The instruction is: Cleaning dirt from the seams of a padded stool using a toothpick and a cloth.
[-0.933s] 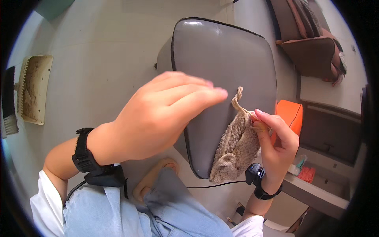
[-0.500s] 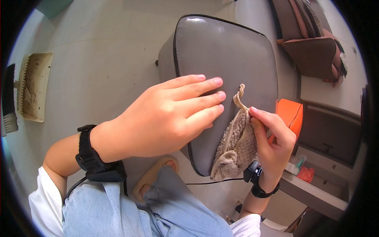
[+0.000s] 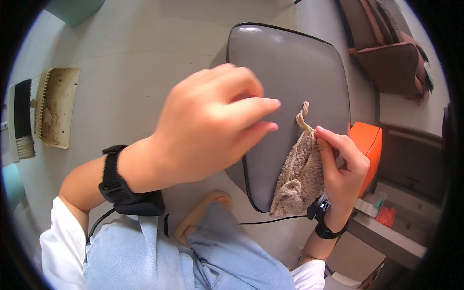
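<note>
A small beige fluffy hand towel (image 3: 302, 176) with a twisted hanging loop (image 3: 302, 115) lies at the right front of a grey padded stool (image 3: 299, 67). Thumb and fingers of my right hand (image 3: 344, 162) pinch the towel's upper edge just below the loop. My left hand (image 3: 205, 123) hovers over the stool's left side, somewhat blurred. Its upper fingers are curled, while two lower digits stretch toward the towel with a gap between them. Nothing shows in that hand, and it does not touch the towel.
A dustpan (image 3: 57, 107) and a brush (image 3: 21, 121) are on the floor at left. An orange block-like object (image 3: 366, 150) stands right of the stool. Farther right are a brown sofa (image 3: 390, 67) and an open drawer (image 3: 401, 217). A black cable (image 3: 270, 221) crosses the front.
My left hand has lifted off the stool top, and its flat fingers have curled. My right hand keeps its pinch on the towel. The whole view has shifted slightly.
</note>
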A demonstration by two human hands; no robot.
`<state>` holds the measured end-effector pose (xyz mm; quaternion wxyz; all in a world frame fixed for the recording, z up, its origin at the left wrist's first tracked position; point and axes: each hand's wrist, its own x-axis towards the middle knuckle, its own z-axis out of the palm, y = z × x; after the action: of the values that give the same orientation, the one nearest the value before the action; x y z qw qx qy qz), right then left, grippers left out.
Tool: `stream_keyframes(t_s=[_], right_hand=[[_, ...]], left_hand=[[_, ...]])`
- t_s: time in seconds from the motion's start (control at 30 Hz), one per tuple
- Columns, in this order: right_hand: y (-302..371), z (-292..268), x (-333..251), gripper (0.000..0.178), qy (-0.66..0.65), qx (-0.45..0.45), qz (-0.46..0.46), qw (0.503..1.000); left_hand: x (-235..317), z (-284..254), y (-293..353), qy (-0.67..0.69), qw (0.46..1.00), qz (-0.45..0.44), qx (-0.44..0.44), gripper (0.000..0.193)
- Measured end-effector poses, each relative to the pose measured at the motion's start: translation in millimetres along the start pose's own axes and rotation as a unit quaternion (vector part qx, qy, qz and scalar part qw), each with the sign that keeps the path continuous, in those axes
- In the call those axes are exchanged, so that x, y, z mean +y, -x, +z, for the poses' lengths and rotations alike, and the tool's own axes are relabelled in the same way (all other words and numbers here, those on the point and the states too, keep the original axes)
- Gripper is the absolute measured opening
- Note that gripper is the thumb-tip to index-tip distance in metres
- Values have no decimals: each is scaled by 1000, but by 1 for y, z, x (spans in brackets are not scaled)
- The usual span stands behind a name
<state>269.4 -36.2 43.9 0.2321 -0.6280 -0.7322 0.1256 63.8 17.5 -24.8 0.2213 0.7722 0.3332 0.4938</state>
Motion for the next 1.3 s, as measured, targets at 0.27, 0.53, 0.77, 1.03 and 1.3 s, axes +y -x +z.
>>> stream_keyframes(t_s=[0.27, 0.53, 0.77, 1.03, 1.3], right_hand=[[2, -2, 5, 19, 11, 17, -11, 1000], [2, 1, 2, 19, 6, 23, 1, 1000], [-7, 11, -3, 18, 8, 9, -31, 999], [16, -13, 7, 14, -11, 10, 7, 1000], [13, -12, 6, 16, 8, 4, 32, 999]], left_hand=[[4, 20, -8, -68, 993, -12, -100, 8], [-2, 17, -8, -128, 985, 32, -113, 8], [-16, -35, -3, -65, 983, -139, -103, 4], [-61, -73, 23, -140, 965, -191, -116, 18], [-164, -222, 85, -156, 839, -522, -2, 19]])
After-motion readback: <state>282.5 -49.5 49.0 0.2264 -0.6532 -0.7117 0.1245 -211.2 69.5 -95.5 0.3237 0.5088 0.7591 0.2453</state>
